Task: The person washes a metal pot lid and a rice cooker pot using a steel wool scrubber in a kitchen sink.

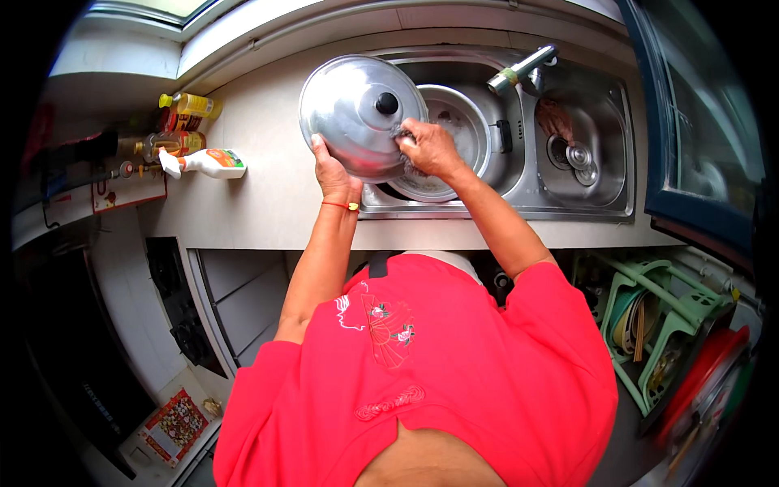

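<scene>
A domed metal pot lid (347, 115) with a black knob is tilted over the left edge of the sink. My left hand (333, 170) grips its lower rim, thumb on the outer face. In my right hand (429, 146) is a grey scouring pad (401, 134), pressed on the lid's outer face right of the knob. Partly under the lid, a metal pot (475, 122) with a dark side handle stands in the large sink basin (511, 164); it holds cloudy liquid. The chrome faucet (523, 67) points over the basin's right part.
A white spray bottle (213, 163) and several other bottles (198, 105) lie or stand on the counter at left. The small right basin (608, 122) holds a brownish cloth-like item and metal drain strainers (578, 156). An open window sash (694, 182) juts in at right, above a green rack (654, 316).
</scene>
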### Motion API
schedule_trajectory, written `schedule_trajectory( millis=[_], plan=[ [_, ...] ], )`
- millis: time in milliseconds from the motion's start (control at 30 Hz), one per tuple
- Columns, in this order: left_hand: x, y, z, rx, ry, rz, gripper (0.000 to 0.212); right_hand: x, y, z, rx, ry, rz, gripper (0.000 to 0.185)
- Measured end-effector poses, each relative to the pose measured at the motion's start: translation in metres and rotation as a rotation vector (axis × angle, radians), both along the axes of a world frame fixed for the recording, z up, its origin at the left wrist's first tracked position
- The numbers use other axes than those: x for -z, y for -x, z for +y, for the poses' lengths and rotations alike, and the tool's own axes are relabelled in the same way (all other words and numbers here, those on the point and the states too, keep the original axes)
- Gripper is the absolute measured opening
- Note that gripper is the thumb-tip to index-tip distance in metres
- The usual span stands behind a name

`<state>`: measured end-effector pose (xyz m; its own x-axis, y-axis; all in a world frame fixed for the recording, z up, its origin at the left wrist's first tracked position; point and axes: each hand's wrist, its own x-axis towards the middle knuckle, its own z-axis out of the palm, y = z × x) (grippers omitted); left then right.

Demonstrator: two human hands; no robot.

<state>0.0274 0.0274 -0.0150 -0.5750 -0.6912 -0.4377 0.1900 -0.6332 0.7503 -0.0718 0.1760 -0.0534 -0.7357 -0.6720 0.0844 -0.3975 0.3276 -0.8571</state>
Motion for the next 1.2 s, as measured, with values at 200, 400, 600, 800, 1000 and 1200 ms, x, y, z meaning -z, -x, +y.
schedule_trajectory(
  millis=[200,400,600,800,1000,1200],
  plan=[
    [-0.016,0.002,0.001,0.072,-0.029,-0.02,0.057,-0.009,0.017,0.004,0.143,-0.209,0.071,0.023],
    [-0.024,-0.002,0.006,0.172,-0.048,-0.007,0.056,-0.008,0.045,0.012,0.159,-0.29,0.046,0.027],
    [-0.019,-0.004,0.002,0.119,-0.056,-0.005,0.059,-0.027,0.009,-0.003,-0.053,-0.366,0.032,0.027],
    [-0.007,-0.01,0.004,0.063,-0.007,-0.038,0.059,-0.018,0.035,-0.004,0.096,-0.441,0.013,0.025],
    [-0.009,-0.016,-0.003,0.046,-0.033,-0.025,0.057,-0.008,0.012,-0.017,-0.054,-0.408,0.031,0.024],
    [-0.013,-0.016,-0.009,-0.015,-0.087,-0.005,0.056,-0.011,-0.013,-0.025,-0.13,-0.289,-0.026,0.025]
  ],
)
